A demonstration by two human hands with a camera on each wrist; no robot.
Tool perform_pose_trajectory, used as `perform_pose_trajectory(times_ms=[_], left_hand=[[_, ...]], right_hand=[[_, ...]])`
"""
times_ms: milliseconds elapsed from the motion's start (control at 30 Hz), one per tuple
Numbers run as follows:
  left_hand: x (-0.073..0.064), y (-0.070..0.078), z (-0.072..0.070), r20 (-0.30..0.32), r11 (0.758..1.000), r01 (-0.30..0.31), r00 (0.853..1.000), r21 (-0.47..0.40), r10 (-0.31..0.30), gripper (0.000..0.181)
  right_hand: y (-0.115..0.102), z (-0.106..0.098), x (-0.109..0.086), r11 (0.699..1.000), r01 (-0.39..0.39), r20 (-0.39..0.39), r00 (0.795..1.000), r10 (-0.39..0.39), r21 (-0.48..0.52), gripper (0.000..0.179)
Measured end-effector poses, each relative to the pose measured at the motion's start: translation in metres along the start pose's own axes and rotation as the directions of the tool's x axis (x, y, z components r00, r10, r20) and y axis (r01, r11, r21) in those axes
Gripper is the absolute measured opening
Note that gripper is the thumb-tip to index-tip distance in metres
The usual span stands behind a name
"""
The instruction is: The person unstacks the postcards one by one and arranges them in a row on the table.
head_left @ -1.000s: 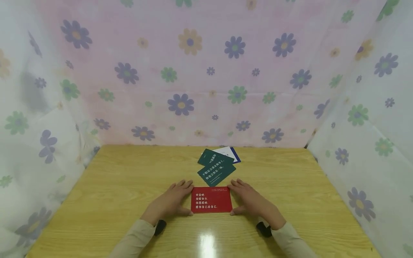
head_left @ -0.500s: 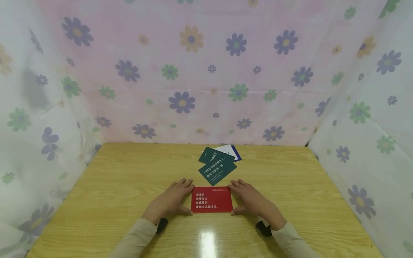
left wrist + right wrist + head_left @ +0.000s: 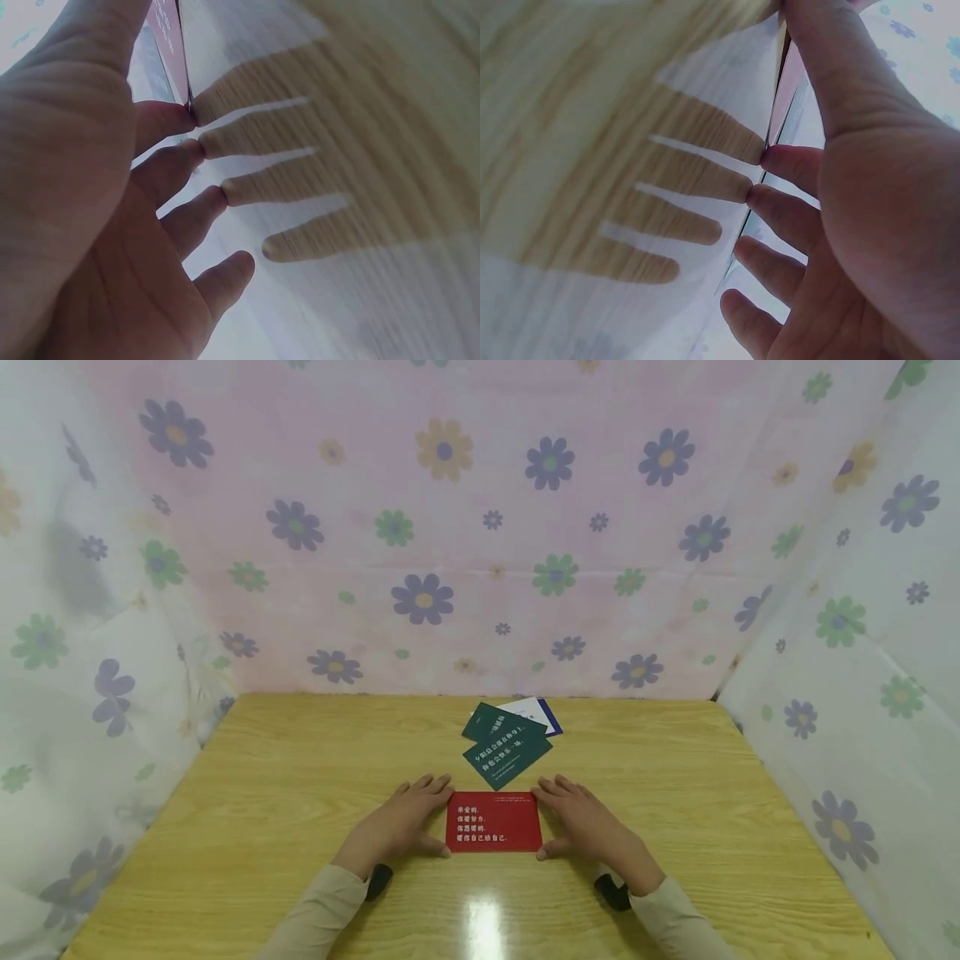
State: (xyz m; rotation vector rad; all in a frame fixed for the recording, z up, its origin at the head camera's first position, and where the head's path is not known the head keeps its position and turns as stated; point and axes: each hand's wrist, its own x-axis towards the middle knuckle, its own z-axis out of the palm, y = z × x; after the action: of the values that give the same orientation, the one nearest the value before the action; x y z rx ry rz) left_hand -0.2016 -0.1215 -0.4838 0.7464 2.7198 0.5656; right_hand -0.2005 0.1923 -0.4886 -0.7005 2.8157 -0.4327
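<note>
A red card (image 3: 493, 822) with white lettering lies flat on the wooden table in the head view. At its left edge is my left hand (image 3: 397, 827), the index fingertip by the far corner and the thumb by the near one. My right hand (image 3: 588, 827) mirrors this at the right edge. Both hands have their fingers spread and relaxed. In the left wrist view the index finger (image 3: 166, 124) meets the card's edge, while the other fingertips are close to the tabletop. The right wrist view has the index finger (image 3: 793, 166) at the card's corner.
Just beyond the red card, two dark green cards (image 3: 508, 758) with white writing overlap. Partly under them lies a white card (image 3: 521, 708) with a blue edge. Flowered cloth (image 3: 480, 552) hangs behind the wooden table (image 3: 300, 760) and along both sides.
Both hands and the red card hold their places. Only a slight shift of the head view shows.
</note>
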Motion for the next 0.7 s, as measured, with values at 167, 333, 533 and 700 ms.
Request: perform_pose_trajectory(times_ms=[167,333,533,700], left_hand=[[0.0046,-0.0039,0.0009,-0.001,1.000,0.009,1.000,0.005,-0.009,0.092],[0.0093,-0.0071,0.0009,-0.004,1.000,0.025,1.000,-0.006,-0.025,0.090],[0.0082,-0.0065,-0.0015,-0.008,0.999,0.026,1.000,-0.044,-0.026,0.091],[0.0063,-0.0051,-0.0025,-0.013,0.998,0.023,1.000,-0.054,-0.024,0.092]], right_hand=[[0.0020,0.0000,0.0020,1.000,0.009,-0.010,1.000,-0.009,0.004,0.090],[0.0030,-0.0004,0.0033,1.000,0.002,-0.021,1.000,-0.002,0.015,0.091],[0.0058,0.0006,0.0045,1.000,0.001,-0.023,1.000,0.000,0.029,0.092],[0.0072,0.0011,0.0042,1.000,0.009,-0.029,1.000,-0.009,0.023,0.092]])
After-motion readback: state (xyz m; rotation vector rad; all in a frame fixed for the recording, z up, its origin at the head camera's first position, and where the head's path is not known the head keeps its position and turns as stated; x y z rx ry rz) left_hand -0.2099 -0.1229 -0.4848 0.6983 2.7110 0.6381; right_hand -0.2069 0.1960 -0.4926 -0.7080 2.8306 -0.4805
